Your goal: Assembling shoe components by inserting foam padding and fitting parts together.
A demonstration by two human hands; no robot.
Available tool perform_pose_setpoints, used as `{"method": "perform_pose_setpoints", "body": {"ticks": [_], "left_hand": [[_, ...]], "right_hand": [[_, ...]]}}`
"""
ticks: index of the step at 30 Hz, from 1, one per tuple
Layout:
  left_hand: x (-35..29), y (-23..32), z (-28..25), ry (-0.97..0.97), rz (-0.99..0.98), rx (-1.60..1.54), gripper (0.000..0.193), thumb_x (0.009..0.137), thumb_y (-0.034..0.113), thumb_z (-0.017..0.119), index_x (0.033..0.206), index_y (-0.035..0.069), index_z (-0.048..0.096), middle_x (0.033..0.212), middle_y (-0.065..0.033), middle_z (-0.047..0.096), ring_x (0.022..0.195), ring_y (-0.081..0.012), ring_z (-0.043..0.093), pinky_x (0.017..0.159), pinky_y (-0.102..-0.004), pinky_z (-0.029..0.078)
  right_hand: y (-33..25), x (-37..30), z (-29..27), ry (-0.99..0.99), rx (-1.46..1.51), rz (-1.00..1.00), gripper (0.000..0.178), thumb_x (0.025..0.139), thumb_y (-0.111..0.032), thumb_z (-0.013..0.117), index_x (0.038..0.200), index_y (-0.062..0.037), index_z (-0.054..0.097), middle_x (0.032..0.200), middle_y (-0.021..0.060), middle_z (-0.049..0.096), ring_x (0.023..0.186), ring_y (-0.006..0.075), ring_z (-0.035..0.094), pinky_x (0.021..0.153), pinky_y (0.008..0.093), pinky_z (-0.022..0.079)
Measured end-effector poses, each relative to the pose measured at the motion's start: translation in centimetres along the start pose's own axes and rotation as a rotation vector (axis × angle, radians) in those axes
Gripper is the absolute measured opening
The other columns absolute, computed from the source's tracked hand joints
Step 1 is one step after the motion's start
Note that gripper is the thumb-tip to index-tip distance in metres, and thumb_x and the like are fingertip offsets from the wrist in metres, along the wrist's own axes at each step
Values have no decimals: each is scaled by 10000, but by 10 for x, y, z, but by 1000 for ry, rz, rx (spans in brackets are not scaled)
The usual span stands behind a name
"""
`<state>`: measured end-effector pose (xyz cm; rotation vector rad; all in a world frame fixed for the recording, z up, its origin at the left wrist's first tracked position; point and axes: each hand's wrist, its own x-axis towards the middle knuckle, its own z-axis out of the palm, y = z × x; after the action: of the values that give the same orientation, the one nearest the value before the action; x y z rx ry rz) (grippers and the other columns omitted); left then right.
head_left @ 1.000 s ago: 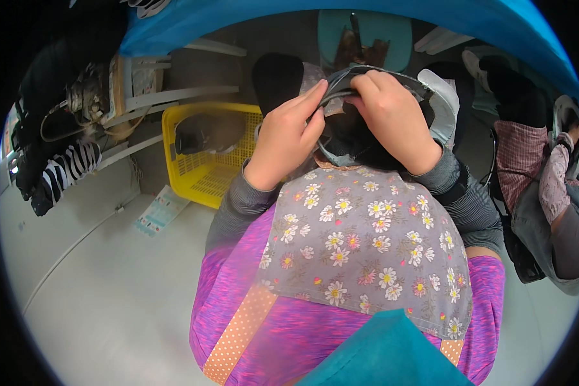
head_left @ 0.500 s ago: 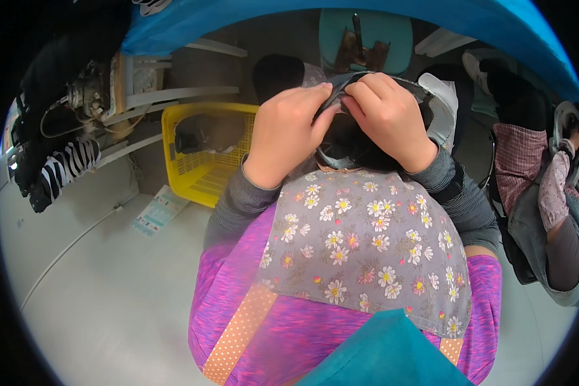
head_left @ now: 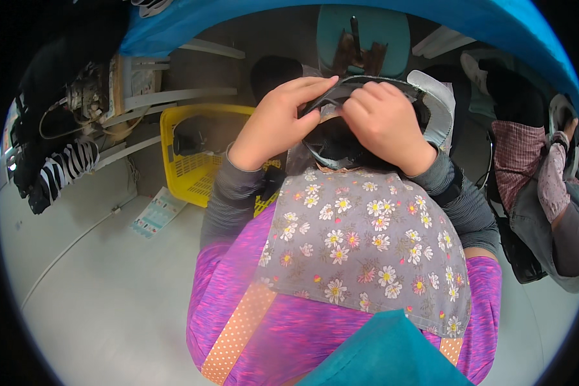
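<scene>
On my lap, above the grey flowered apron, rests a dark fabric piece with a rounded opening and a stiff grey-white curved flap along its right side. What kind of article it is cannot be told. My left hand holds the piece's upper left edge between thumb and fingers. Across from it, my right hand is closed, its fingertips pinching the same edge near the middle; the fingers hide part of the fold there.
A yellow plastic basket with dark pieces in it stands at my left. A teal stool with a brown metal tool lies ahead, below the blue table edge. Another person sits close on the right.
My left hand has moved left and slightly down, away from my right hand, so more of the dark piece's opening shows. My right hand has turned and dipped slightly.
</scene>
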<state>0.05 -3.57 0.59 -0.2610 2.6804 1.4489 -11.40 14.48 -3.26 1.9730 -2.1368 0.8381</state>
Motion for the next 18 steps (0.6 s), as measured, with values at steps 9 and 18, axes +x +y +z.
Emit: {"method": "perform_pose_setpoints", "body": {"ticks": [9, 18], "left_hand": [[13, 5, -2, 78, 135, 238, 328, 846, 67, 665, 1172, 29, 663, 1192, -109, 678, 918, -259, 659, 750, -299, 517], [22, -9, -1, -5, 75, 132, 323, 877, 49, 643, 1192, 6, 584, 1126, -146, 702, 944, -313, 693, 773, -336, 530]], "right_hand": [[10, 10, 2, 210, -46, 149, 181, 764, -151, 725, 766, -75, 561, 738, 39, 556, 732, 226, 578, 677, 337, 470], [7, 1, -7, 126, -32, 243, 187, 760, -181, 725, 813, -78, 578, 790, 48, 582, 747, 235, 600, 714, 358, 489]]}}
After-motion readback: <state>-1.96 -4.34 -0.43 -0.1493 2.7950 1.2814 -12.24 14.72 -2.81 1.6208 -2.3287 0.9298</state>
